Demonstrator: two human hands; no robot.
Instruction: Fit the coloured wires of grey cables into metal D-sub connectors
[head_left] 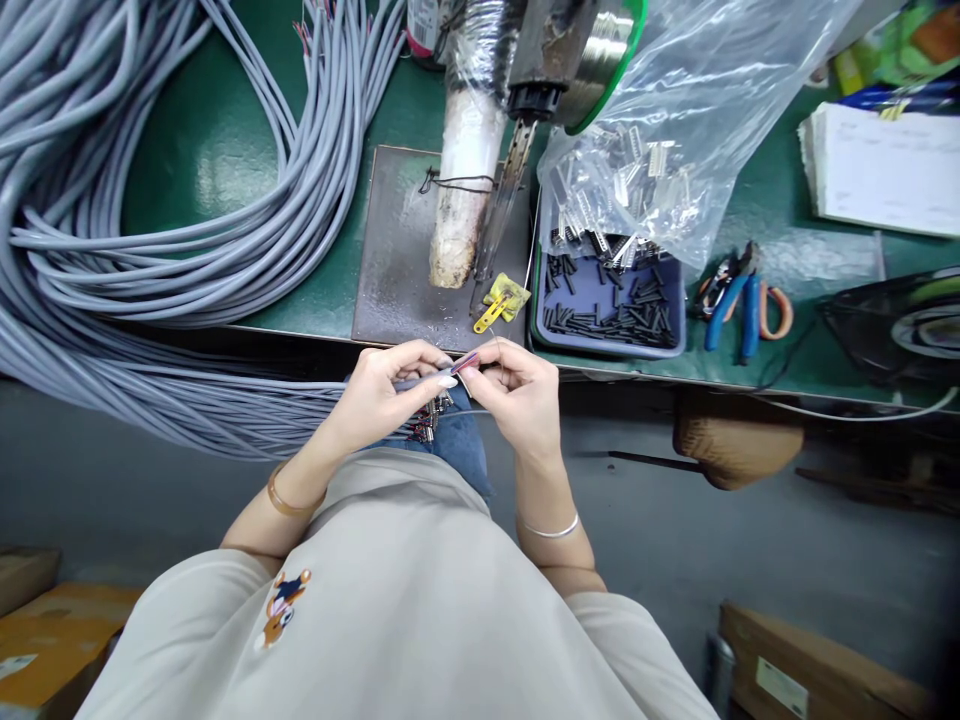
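Beige shirtfront (pixel 450 600), I saw, lay below the left hand (pixel 390 388), which pinched a gray cable (pixel 409 383); the right hand (pixel 521 388) pinched its wires (pixel 467 362) (yellow clip (pixel 504 303) just beyond).

Two hands (pixel 386 390) (pixel 523 390), one tray (pixel 615 349)

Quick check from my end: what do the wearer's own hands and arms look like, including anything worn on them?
The left hand and right hand are ungloved. An amber-brown bangle circles the left forearm; a thin silver bangle sits on the right. The left sleeve and right sleeve are short, loose and pale grey-beige.
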